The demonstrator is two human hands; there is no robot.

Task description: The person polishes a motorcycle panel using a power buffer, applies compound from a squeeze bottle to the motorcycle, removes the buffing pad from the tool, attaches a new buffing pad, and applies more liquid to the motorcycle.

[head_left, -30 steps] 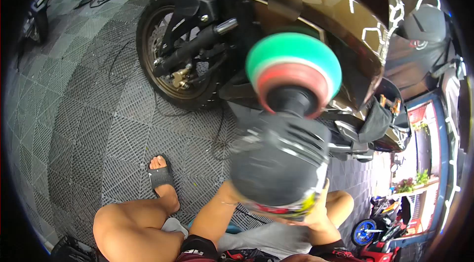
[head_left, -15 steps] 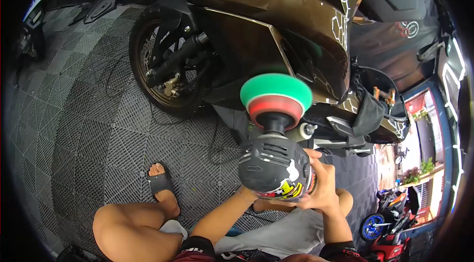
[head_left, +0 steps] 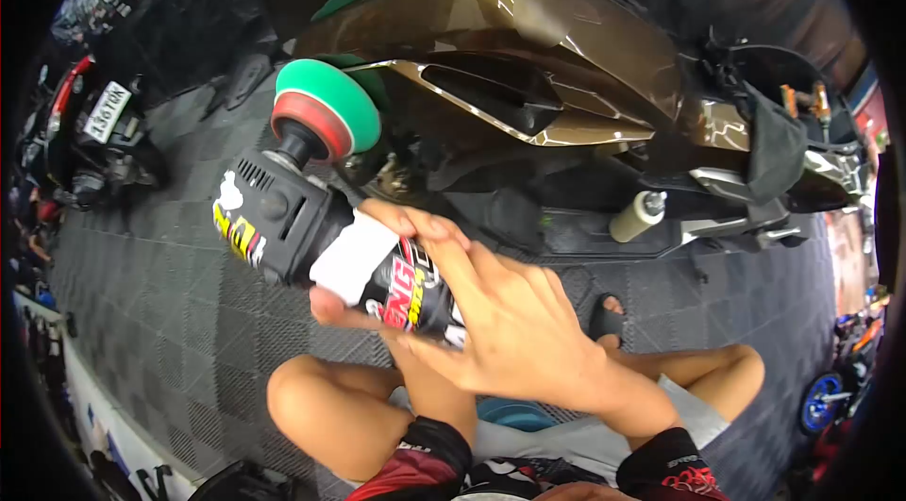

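Note:
A black polisher (head_left: 283, 204) with stickers and a green foam pad (head_left: 326, 105) on a red backing is held up in front of me. My right hand (head_left: 514, 326) wraps round its body from the right. My left hand (head_left: 342, 309) grips it from below, mostly hidden behind the tool, with the thumb showing. The pad is close to the front of a glossy brown scooter fairing (head_left: 434, 15), where a green reflection shows. Whether pad and panel touch, I cannot tell.
A capped bottle (head_left: 637, 216) stands on the scooter's footboard. Dark cloth (head_left: 779, 152) hangs by the seat area. Another motorcycle with a number plate (head_left: 108, 112) is at the left, and a blue-wheeled one (head_left: 823, 402) at the right. I sit on low blue seating (head_left: 514, 413) over grey floor tiles (head_left: 189, 312).
The polisher has swung left and up, its pad now near the front fairing. My right hand shows more of its back. The view has shifted, bringing the left motorcycle's plate into sight.

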